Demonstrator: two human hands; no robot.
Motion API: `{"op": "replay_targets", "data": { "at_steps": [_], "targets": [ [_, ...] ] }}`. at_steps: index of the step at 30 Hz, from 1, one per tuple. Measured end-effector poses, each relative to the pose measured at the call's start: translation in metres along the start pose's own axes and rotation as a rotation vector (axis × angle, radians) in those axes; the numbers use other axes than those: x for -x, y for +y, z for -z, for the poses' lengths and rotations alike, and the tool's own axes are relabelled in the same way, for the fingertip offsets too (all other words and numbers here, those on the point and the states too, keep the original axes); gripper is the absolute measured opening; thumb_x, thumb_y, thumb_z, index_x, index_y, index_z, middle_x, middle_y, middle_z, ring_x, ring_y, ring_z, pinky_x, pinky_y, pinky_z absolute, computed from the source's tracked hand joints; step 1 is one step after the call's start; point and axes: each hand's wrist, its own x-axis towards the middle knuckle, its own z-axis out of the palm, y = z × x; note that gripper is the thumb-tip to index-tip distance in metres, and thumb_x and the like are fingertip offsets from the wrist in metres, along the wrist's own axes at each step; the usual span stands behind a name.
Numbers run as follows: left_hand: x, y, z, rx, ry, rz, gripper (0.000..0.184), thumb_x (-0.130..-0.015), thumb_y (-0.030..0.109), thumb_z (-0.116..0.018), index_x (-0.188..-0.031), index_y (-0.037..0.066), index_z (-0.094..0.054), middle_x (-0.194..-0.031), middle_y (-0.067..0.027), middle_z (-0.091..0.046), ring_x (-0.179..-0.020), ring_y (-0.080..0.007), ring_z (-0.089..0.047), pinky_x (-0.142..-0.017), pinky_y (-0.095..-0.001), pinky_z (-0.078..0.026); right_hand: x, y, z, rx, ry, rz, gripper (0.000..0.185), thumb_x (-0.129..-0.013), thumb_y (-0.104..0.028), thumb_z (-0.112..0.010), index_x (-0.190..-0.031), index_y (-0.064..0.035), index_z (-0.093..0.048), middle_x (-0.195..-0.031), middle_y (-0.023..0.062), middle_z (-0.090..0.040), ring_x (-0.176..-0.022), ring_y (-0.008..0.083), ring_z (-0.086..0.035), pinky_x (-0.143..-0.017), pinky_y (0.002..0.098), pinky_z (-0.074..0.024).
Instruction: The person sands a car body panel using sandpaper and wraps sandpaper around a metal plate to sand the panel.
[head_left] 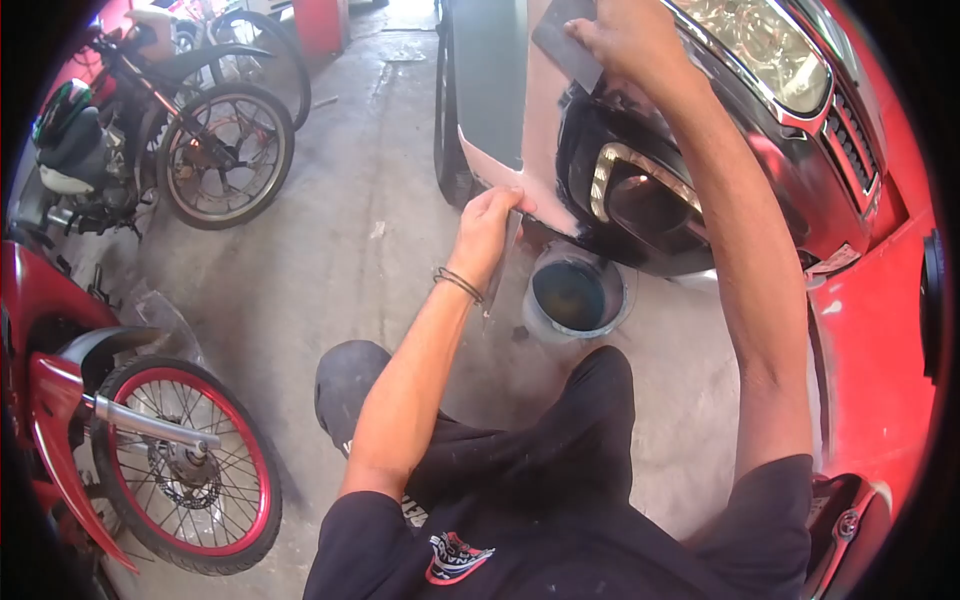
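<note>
A bucket point(545, 325) with dark, murky liquid stands on the floor just below the low corner of the car point(620, 115), between the panel and the person's knees point(605, 385). To the near left is a red motorbike point(60, 400), its red-rimmed front wheel point(262, 480) turned toward the person; a dark motorbike point(90, 155) stands at the far left, with more wheels behind it. Red bodywork point(870, 350) closes in on the right. The right forearm crosses in front of the car, hiding part of its front.

The panel point(490, 100) is at the far middle, on the left side of the black car front. It is flat grey, bordered by a smooth pink band point(540, 120) that widens into a pointed patch at the bottom, with ragged pale edges against the black. A round lamp point(645, 200) and a clear headlight point(770, 60) sit to its right.

The right hand point(635, 40) pinches a dark flat sheet point(568, 45) against the pink band. The left hand point(485, 230) is closed narrowly at the lower patch, a thin dark strip point(508, 255) hanging from it.

The floor point(350, 240) is scuffed, stained concrete, brighter at the far end.
</note>
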Motion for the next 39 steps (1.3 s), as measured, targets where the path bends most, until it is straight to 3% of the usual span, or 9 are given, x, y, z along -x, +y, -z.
{"op": "replay_targets", "data": {
  "at_steps": [10, 18, 20, 24, 28, 33, 35, 37, 39],
  "targets": [
    [0.002, -0.004, 0.007, -0.064, -0.017, -0.053, 0.035, -0.103, 0.034, -0.054, -0.094, 0.004, -0.069, -0.057, 0.0016, -0.048, -0.046, -0.0077, -0.041, -0.042, -0.0264, -0.030, 0.010, -0.003, -0.018, 0.119, -0.012, 0.056, 0.024, -0.079, -0.015, -0.077, -0.092, 0.0033, -0.070, -0.090, 0.0290, -0.071, -0.092, 0.0450, -0.071, -0.084, 0.0537, -0.0551],
    [-0.021, 0.053, -0.039, 0.061, -0.187, -0.028, 0.039, -0.106, 0.037, -0.052, -0.103, 0.002, -0.068, -0.067, -0.0026, -0.063, -0.045, -0.0074, -0.042, -0.044, -0.0241, -0.032, 0.020, -0.013, -0.031, 0.101, 0.181, -0.009, 0.028, -0.082, -0.013, -0.076, -0.102, 0.0042, -0.067, -0.093, 0.0281, -0.071, -0.096, 0.0458, -0.070, -0.085, 0.0533, -0.0554],
    [-0.035, 0.065, -0.051, 0.325, -0.299, -0.095, 0.041, -0.107, 0.040, -0.051, -0.109, 0.001, -0.064, -0.079, -0.0092, -0.071, -0.044, -0.0089, -0.043, -0.044, -0.0234, -0.033, 0.022, -0.014, -0.043, 0.154, 0.178, -0.001, 0.032, -0.081, -0.013, -0.075, -0.104, 0.0057, -0.065, -0.094, 0.0287, -0.071, -0.096, 0.0459, -0.069, -0.085, 0.0533, -0.0554],
    [-0.047, 0.060, -0.070, 0.619, -0.227, -0.046, 0.042, -0.104, 0.041, -0.057, -0.106, -0.001, -0.061, -0.076, -0.0131, -0.070, -0.042, -0.0091, -0.045, -0.041, -0.0251, -0.033, 0.021, -0.016, -0.047, 0.221, 0.126, -0.036, 0.042, -0.078, -0.013, -0.073, -0.111, 0.0101, -0.060, -0.091, 0.0313, -0.069, -0.096, 0.0471, -0.069, -0.085, 0.0533, -0.0555],
    [-0.047, 0.050, -0.069, 0.510, -0.007, 0.042, 0.044, -0.100, 0.045, -0.066, -0.103, 0.001, -0.058, -0.083, -0.0149, -0.070, -0.040, -0.0127, -0.042, -0.041, -0.0269, -0.032, 0.020, -0.008, -0.042, 0.253, 0.046, 0.159, 0.050, -0.074, -0.010, -0.070, -0.117, 0.0103, -0.057, -0.091, 0.0320, -0.069, -0.090, 0.0466, -0.070, -0.079, 0.0534, -0.0561],
    [-0.054, 0.018, -0.050, 0.601, -0.130, 0.072, 0.044, -0.101, 0.048, -0.065, -0.105, 0.004, -0.058, -0.086, -0.0146, -0.070, -0.041, -0.0125, -0.043, -0.042, -0.0274, -0.032, 0.056, -0.029, -0.049, 0.135, -0.153, -0.027, 0.053, -0.078, -0.010, -0.071, -0.126, 0.0074, -0.056, -0.086, 0.0301, -0.069, -0.082, 0.0477, -0.070, -0.075, 0.0541, -0.0559],
    [-0.050, 0.005, -0.046, 0.721, -0.214, 0.104, 0.041, -0.101, 0.047, -0.066, -0.106, 0.006, -0.059, -0.088, -0.0144, -0.070, -0.042, -0.0128, -0.044, -0.042, -0.0277, -0.033, 0.071, -0.028, -0.045, 0.061, -0.057, 0.041, 0.047, -0.080, -0.012, -0.072, -0.121, 0.0078, -0.060, -0.086, 0.0300, -0.069, -0.084, 0.0475, -0.070, -0.076, 0.0537, -0.0563],
    [-0.040, -0.001, -0.047, 0.761, -0.213, 0.114, 0.038, -0.100, 0.045, -0.067, -0.103, 0.009, -0.060, -0.086, -0.0125, -0.070, -0.042, -0.0126, -0.044, -0.043, -0.0272, -0.034, 0.079, -0.028, -0.039, 0.125, -0.104, -0.026, 0.063, -0.090, -0.027, -0.076, -0.140, 0.0042, -0.052, -0.102, 0.0233, -0.073, -0.089, 0.0223, -0.075, -0.082, 0.0363, -0.0562],
    [-0.035, -0.005, -0.046, 0.734, -0.286, -0.001, 0.033, -0.100, 0.042, -0.068, -0.099, 0.010, -0.060, -0.084, -0.0110, -0.069, -0.042, -0.0121, -0.043, -0.044, -0.0268, -0.035, 0.082, -0.034, -0.029, 0.036, -0.160, -0.164, 0.057, -0.089, -0.030, -0.076, -0.131, 0.0046, -0.058, -0.094, 0.0223, -0.073, -0.080, 0.0247, -0.075, -0.076, 0.0372, -0.0566]
  ]
}}
